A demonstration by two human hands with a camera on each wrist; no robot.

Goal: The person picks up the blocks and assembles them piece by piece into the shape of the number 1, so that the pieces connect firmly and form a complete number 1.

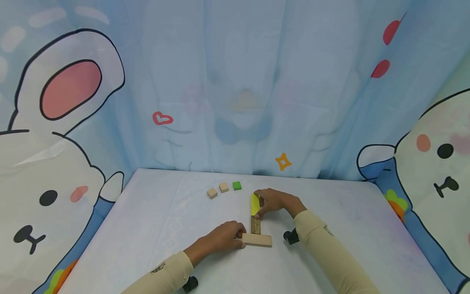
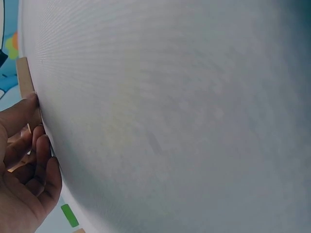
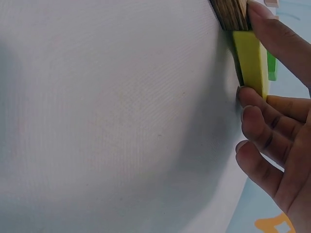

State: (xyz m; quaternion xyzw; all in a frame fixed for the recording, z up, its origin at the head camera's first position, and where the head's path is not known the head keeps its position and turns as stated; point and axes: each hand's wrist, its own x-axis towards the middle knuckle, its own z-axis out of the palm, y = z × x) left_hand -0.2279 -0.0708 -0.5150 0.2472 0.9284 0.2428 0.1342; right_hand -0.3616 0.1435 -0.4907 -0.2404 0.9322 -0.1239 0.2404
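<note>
A plain wooden block (image 1: 258, 240) lies crosswise on the white table. My left hand (image 1: 224, 237) pinches its left end; the left wrist view shows the thumb on one face of this wooden block (image 2: 24, 80). Behind it, a dark brown wood-grained block (image 1: 256, 226) runs away from me, its near end against the plain block. A yellow block (image 1: 255, 207) continues that line. My right hand (image 1: 274, 201) grips the yellow block lengthwise. In the right wrist view its thumb is by the joint with the brown block (image 3: 231, 14), fingertips at the yellow block's (image 3: 250, 60) far end.
Two small plain wooden cubes (image 1: 212, 193) and a small green block (image 1: 237, 185) lie at the back of the table (image 1: 330, 212), left of the yellow block. A blue cartoon-printed curtain (image 1: 235, 61) hangs behind. Black camera mounts (image 1: 291, 237) stick out below both sleeves.
</note>
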